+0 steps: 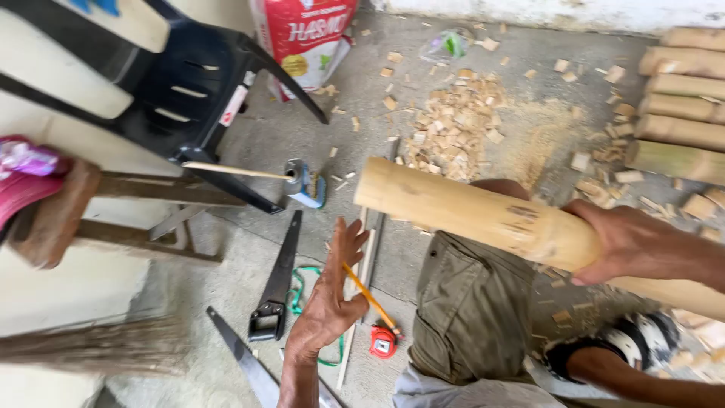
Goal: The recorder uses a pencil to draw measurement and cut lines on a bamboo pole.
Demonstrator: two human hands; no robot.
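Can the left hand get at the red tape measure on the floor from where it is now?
Probably yes. The left hand hovers just beside the red tape measure, nothing lying between them, though it already holds a yellow pencil, which could hamper picking it up.

A thick pale bamboo pole (pixel 483 219) slants above the floor; a slim orange pencil (pixel 370 298) tilts.

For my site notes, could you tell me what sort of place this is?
Probably an informal bamboo workshop on a concrete floor: cut bamboo poles stacked, wood chips scattered, a handsaw lying nearby.
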